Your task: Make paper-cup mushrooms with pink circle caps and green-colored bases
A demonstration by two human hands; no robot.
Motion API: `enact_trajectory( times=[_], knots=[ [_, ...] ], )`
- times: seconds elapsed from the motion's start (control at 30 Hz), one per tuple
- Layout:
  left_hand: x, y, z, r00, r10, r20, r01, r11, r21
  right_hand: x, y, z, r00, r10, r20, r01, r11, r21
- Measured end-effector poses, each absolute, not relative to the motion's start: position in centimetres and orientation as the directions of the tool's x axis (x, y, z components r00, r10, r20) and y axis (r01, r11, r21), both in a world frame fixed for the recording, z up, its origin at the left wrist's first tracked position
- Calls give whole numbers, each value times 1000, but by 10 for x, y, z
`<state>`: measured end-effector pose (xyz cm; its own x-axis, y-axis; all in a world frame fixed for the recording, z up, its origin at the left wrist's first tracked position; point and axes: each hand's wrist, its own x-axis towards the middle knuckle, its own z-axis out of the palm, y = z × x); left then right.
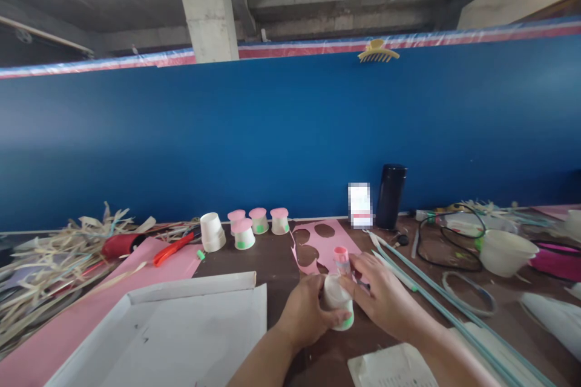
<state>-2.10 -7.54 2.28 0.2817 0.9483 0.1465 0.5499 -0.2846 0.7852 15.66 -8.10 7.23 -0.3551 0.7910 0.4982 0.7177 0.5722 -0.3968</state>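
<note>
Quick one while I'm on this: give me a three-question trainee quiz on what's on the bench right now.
1. True or false: both hands grip the small white cup.
2. How many pink-topped cups stand by the blue wall?
A) two B) four C) six
3. Fill in: the right hand holds a pink ____ stick at the cup.

Key:
1. True. The left hand wraps the cup's side and the right hand's fingers rest on it.
2. B. Four stand right of a plain white cup stack.
3. Glue. The glue stick points up above the cup.
</note>
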Motion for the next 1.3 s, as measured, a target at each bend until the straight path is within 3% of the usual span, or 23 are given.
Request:
enact_trajectory(
  times=[0.27, 0.47, 0.77, 0.87, 1.13, 1.3],
  knots=[
    [-20, -77, 27, 288, 944, 163, 559, -304, 772, 151, -71, 59, -298, 750, 591, 762, 559, -326],
    [-20, -77, 26, 289, 939, 188, 529, -320, 786, 142, -68, 51, -164, 808, 566, 715, 493, -497],
    [-21, -76, 24, 300, 935, 189, 516, -326, 792, 138, -80, 59, -251, 875, 414, 549, 481, -684],
    [-22, -77, 25, 296, 939, 175, 526, -313, 791, 145, -81, 62, -286, 870, 401, 573, 491, -656],
    [-20, -77, 29, 292, 943, 158, 561, -303, 770, 156, -75, 65, -286, 782, 554, 740, 547, -390],
    [-20, -77, 27, 291, 940, 175, 566, -317, 761, 152, -69, 54, -235, 747, 622, 766, 536, -355]
  ],
)
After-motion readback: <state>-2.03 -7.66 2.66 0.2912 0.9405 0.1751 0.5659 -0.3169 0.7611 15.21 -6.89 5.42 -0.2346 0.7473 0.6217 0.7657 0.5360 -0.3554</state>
